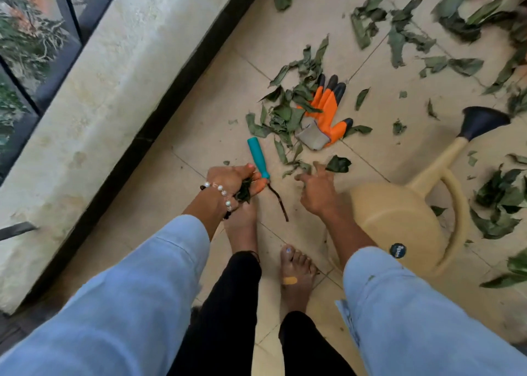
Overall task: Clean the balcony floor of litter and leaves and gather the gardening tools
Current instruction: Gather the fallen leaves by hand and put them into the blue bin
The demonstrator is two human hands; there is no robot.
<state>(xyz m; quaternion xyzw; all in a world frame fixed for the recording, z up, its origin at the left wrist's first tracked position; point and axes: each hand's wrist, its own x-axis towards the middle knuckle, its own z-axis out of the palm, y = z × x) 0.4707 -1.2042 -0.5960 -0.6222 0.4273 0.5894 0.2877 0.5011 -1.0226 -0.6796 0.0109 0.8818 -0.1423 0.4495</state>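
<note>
On the tiled floor (216, 125), a hand rake (258, 159) lies left of a gardening glove (328, 110); a watering can (399, 213) lies right.

Floor (216, 113): I see pale beige tiles, centre and right of frame.
Leaves (285, 113): green, torn, scattered from centre to upper right.
Glove (328, 110): orange and black, centre, among leaves.
Hand tool (258, 159): teal handle, dark bent shaft, centre.
Watering can (399, 213): tan, on its side, right; dark rose upward.
Bare feet (296, 276): lower centre.
</note>
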